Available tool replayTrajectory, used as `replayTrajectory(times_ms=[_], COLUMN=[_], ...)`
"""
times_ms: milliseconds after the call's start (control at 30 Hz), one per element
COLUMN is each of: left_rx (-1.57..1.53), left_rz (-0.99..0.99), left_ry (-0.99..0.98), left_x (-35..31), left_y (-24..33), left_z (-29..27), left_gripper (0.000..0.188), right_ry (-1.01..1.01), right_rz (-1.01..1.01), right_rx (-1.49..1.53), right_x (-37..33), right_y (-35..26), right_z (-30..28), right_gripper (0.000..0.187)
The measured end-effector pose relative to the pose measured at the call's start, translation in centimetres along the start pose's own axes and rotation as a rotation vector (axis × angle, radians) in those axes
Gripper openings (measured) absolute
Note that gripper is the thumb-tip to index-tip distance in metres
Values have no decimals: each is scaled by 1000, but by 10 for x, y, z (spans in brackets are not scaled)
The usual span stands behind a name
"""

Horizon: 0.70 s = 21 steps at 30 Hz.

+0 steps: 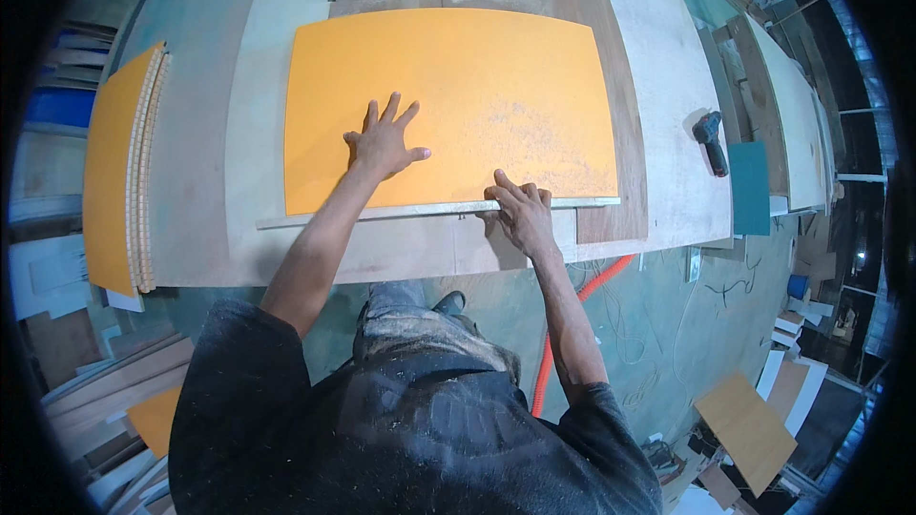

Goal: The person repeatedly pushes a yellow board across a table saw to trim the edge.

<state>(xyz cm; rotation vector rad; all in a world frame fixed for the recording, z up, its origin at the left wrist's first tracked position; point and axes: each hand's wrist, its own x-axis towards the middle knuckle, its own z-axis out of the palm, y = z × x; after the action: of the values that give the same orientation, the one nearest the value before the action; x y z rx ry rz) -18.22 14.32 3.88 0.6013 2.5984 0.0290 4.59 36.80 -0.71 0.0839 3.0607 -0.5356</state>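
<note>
A yellow-orange board (pixel 448 86) lies flat on the worktable in front of me, with sawdust scattered over its right half. My left hand (pixel 382 145) rests on the board left of its middle, fingers spread and holding nothing. Along the board's near edge runs a long pale strip (pixel 401 212), whose left end sticks out past the board. My right hand (pixel 523 213) is at that edge, right of centre, its fingers bent over the strip and the board's rim. What its palm touches underneath is hidden.
A black cordless power tool (pixel 709 141) lies at the table's right side. Stacked yellow boards (pixel 119 172) stand at the left end. An orange-red hose (pixel 544 372) crosses the floor to my right. A brown panel (pixel 744 431) and offcuts lie at lower right.
</note>
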Motion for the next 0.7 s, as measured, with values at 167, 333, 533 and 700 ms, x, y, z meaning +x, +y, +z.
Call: replayTrajectory(times_ms=[167, 333, 533, 700], left_rx=[-14, 11, 38, 42], left_rz=[28, 3, -5, 18], left_ry=[30, 40, 79, 100], left_x=[62, 120, 184, 230], left_y=[-6, -18, -28, -31], left_z=[-24, -56, -82, -100], left_gripper=[100, 98, 99, 99], right_ry=[37, 31, 7, 33], right_rz=[30, -7, 19, 27], right_rx=[43, 5, 3, 8], right_x=[61, 133, 202, 247], right_y=[23, 37, 47, 61], right_z=[-1, -8, -21, -27], right_gripper=[53, 53, 48, 46])
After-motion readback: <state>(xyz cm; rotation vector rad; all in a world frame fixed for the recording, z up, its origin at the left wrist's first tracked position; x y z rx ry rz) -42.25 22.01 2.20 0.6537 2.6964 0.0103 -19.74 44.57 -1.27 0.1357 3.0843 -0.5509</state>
